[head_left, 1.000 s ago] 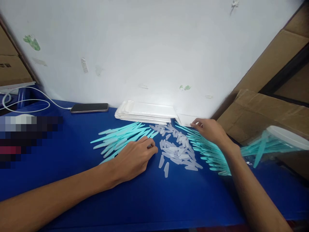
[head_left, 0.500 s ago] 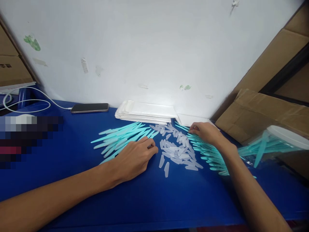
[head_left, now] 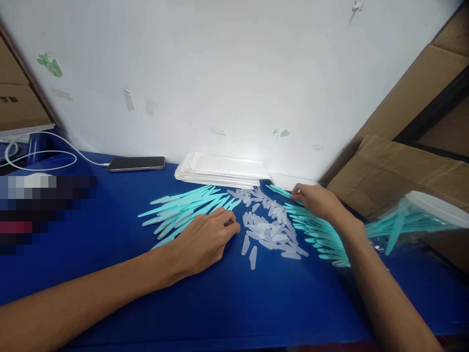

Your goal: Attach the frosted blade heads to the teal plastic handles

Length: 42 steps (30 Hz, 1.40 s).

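My left hand rests on the table with its fingers curled in. What those fingers hold, if anything, is hidden. Under and behind it lies a fanned pile of slim teal plastic sticks, some with pale ends. My right hand is closed in a pinch on a slim teal plastic stick at the far end of a second row of teal sticks. Between both hands are many loose translucent white blade-shaped caps, scattered in a heap.
White flat packets are stacked against the wall. A phone on a white cable lies at the back left. At right, a clear tub with a white rim holds more teal sticks, beside cardboard boxes. The tabletop is blue.
My right hand has shifted slightly to the right and the teal stick at its fingertips shows more clearly. My left hand has stayed in place.
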{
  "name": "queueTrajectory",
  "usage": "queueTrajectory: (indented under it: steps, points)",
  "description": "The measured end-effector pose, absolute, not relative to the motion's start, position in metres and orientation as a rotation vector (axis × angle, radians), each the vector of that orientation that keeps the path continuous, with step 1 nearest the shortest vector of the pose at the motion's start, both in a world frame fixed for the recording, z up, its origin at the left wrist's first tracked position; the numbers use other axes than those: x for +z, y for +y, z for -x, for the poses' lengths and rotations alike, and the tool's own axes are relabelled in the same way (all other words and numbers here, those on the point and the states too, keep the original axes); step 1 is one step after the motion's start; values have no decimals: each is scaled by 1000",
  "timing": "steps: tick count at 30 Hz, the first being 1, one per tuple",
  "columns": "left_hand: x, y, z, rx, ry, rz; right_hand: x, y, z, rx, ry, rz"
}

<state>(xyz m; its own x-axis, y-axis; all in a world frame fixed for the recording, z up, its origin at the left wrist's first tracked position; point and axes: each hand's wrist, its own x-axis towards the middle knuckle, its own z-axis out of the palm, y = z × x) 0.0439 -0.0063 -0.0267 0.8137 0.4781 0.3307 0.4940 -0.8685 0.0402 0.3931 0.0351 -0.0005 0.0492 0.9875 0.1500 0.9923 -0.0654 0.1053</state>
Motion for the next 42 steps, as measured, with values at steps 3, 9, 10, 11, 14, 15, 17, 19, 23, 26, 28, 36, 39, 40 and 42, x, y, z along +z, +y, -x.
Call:
queueTrajectory:
  steps: [3,9,10,11,14,15,17,19,23,26,28,36,39,40,42]
  points:
    - [-28,-6,-44,-525,-781,2937,3,34,-393,-318,-2116,2229]
    - [-29,-6,-44,-528,-782,2938,6,38,-391,-319,-2146,2097]
    - [-28,-6,-44,-525,-783,2943,6,38,-390,-322,-2144,2077]
    - [-28,-6,-44,-524,-784,2947,6,38,-389,-328,-2139,2060]
    - [-28,-5,-44,-525,-787,2949,7,38,-384,-349,-2118,2017]
    - [-28,-5,-44,-526,-787,2949,7,37,-382,-353,-2115,2003]
    - [-29,-5,-44,-531,-782,2949,9,36,-378,-361,-2107,1970]
    - [-29,-6,-44,-538,-773,2947,11,34,-373,-380,-2091,1941]
    - [-29,-6,-44,-544,-775,2945,15,30,-367,-388,-2051,1918]
    - [-29,-5,-43,-566,-769,2958,16,27,-361,-359,-2027,1917]
    - [-30,-4,-44,-588,-765,2962,16,26,-356,-351,-2022,1916]
    - [-32,-5,-43,-609,-774,2977,15,23,-337,-284,-2158,1858]
    - [-31,-6,-43,-601,-784,2992,16,22,-336,-258,-2183,1840]
    - [-31,-5,-43,-603,-789,2992,16,21,-336,-252,-2187,1835]
    - [-30,-5,-44,-600,-790,2995,17,20,-336,-240,-2198,1823]
